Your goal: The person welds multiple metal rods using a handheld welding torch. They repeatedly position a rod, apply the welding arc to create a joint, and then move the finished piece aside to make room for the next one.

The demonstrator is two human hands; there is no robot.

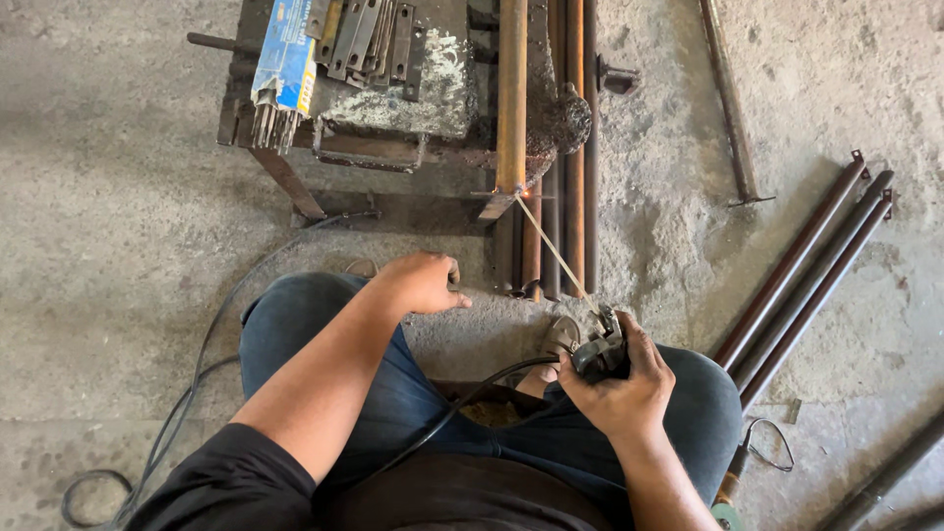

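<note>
- Gripping one welding holder point(598, 352): right hand point(621, 385), clenched; one rod point(553, 252) touches one pipe point(510, 98).
- Left hand point(421, 283): loose on knee, holding nothing.
- Three pipes point(806, 285) on floor, right.

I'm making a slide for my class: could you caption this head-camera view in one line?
Seated person's right hand touches a welding rod to a rusty pipe; left hand rests near the knee.

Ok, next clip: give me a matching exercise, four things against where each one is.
Things:
1. right hand
2. left hand
3. packet of welding rods
4. three loose pipes

Places:
A. on the stand's left edge
B. on the floor at right
C. gripping the electrode holder
D. resting on the left knee

Pairs: 1-C, 2-D, 3-A, 4-B
</note>
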